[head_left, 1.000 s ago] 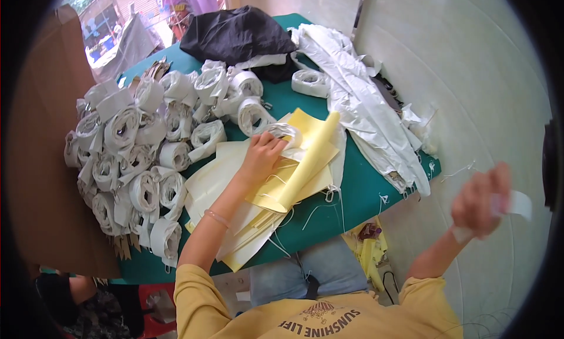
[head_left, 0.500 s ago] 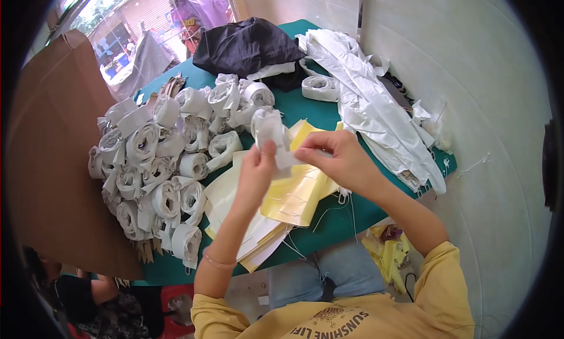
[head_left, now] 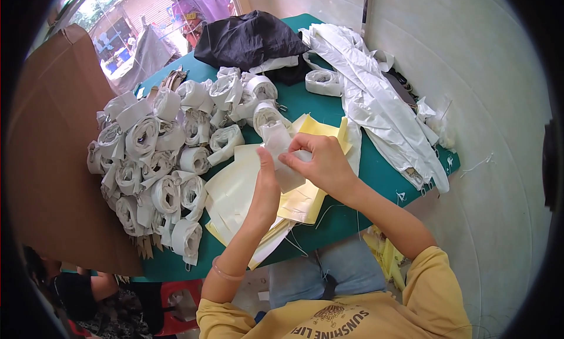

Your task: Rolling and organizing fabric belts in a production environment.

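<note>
Above the middle of the table, a white, slightly translucent strip (head_left: 287, 173) is between my two hands. My left hand (head_left: 268, 183) grips its left side, thumb upright in front; the other fingers are mostly hidden behind. With thumb and forefinger, my right hand (head_left: 322, 161) pinches the strip from the right. Beneath my hands lie pale cream sheets (head_left: 226, 189) and yellow sheets (head_left: 320, 126) with loose threads. Just beyond my left hand sits a white rolled strap (head_left: 267, 117).
Many rolled white straps (head_left: 167, 195) with metal clips are heaped at left, beside a tall brown cardboard panel (head_left: 64, 163). A black cloth (head_left: 249, 42) lies at the back, long white fabric (head_left: 376, 104) at right. Another person (head_left: 108, 304) sits at lower left.
Both hands have come slightly nearer and changed their hold on the strip. My right fingers are now closer to my left thumb. The view has shifted a little.
</note>
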Demonstrator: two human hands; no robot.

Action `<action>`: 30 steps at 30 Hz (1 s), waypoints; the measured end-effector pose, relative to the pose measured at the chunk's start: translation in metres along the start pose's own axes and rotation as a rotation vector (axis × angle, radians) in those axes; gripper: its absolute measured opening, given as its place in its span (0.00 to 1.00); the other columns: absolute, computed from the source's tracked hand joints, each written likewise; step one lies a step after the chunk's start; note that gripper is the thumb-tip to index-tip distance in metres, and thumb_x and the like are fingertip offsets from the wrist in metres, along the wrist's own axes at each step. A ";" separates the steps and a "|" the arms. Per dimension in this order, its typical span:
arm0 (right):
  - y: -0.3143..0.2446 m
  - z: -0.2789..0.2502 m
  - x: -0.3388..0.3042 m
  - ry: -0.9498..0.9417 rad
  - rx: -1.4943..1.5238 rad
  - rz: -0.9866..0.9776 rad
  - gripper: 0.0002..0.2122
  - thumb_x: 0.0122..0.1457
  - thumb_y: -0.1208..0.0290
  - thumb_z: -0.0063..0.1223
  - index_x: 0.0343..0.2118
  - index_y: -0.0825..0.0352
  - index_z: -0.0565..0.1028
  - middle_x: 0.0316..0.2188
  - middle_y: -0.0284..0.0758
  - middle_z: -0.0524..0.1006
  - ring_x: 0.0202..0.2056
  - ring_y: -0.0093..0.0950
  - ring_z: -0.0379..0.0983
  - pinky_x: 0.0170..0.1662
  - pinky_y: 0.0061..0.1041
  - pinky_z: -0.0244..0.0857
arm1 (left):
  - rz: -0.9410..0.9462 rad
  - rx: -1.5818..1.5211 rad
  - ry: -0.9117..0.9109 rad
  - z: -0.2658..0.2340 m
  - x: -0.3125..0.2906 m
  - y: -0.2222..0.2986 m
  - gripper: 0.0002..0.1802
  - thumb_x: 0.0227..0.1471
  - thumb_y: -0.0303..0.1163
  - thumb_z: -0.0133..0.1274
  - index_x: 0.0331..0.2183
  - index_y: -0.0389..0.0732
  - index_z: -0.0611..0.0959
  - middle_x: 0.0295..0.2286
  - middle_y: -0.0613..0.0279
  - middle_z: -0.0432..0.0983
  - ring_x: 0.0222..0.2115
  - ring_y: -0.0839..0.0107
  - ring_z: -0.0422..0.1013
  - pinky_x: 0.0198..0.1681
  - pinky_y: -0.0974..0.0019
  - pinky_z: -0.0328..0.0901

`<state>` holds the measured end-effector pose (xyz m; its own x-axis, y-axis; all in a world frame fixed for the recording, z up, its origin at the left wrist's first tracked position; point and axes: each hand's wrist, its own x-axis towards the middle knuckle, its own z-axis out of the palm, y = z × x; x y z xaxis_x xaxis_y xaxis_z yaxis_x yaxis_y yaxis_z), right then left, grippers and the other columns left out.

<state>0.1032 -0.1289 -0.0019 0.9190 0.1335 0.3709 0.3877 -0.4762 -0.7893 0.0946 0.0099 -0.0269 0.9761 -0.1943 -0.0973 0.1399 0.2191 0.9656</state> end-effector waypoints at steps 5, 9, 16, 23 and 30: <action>0.007 0.003 0.002 -0.043 0.190 -0.009 0.08 0.48 0.70 0.60 0.25 0.71 0.74 0.20 0.33 0.76 0.24 0.18 0.70 0.33 0.20 0.65 | 0.068 0.136 0.039 -0.010 -0.001 -0.003 0.30 0.59 0.49 0.30 0.50 0.33 0.65 0.44 0.53 0.66 0.47 0.66 0.62 0.52 0.67 0.54; 0.000 0.000 0.000 -0.059 0.229 0.037 0.08 0.48 0.71 0.59 0.25 0.71 0.74 0.21 0.31 0.76 0.26 0.18 0.70 0.36 0.20 0.65 | 0.126 0.225 0.011 -0.006 -0.008 0.001 0.26 0.57 0.43 0.31 0.49 0.33 0.66 0.44 0.52 0.66 0.46 0.67 0.62 0.51 0.67 0.54; -0.006 -0.001 -0.003 -0.101 0.174 0.112 0.11 0.47 0.67 0.62 0.30 0.68 0.74 0.25 0.31 0.76 0.30 0.21 0.70 0.39 0.25 0.63 | 0.180 0.220 -0.042 -0.010 -0.015 0.005 0.21 0.57 0.31 0.39 0.51 0.32 0.65 0.47 0.56 0.65 0.49 0.68 0.61 0.53 0.67 0.53; -0.007 0.022 -0.056 0.646 -0.515 -0.805 0.22 0.44 0.67 0.61 0.43 0.65 0.71 0.40 0.39 0.69 0.40 0.32 0.66 0.42 0.33 0.58 | 0.307 -0.260 0.321 0.012 -0.034 -0.016 0.22 0.58 0.28 0.42 0.54 0.33 0.61 0.49 0.58 0.64 0.49 0.69 0.61 0.54 0.67 0.53; -0.018 0.044 -0.073 0.464 -0.288 -0.618 0.18 0.46 0.77 0.52 0.43 0.74 0.72 0.45 0.43 0.72 0.40 0.36 0.70 0.43 0.30 0.66 | 0.393 -0.263 0.266 0.022 -0.069 -0.030 0.21 0.56 0.22 0.43 0.52 0.36 0.62 0.49 0.58 0.65 0.47 0.71 0.64 0.49 0.69 0.60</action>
<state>0.0325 -0.0920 -0.0357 0.3990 0.1019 0.9113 0.7220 -0.6475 -0.2437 0.0191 -0.0042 -0.0442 0.9669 0.1919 0.1680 -0.2404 0.4650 0.8520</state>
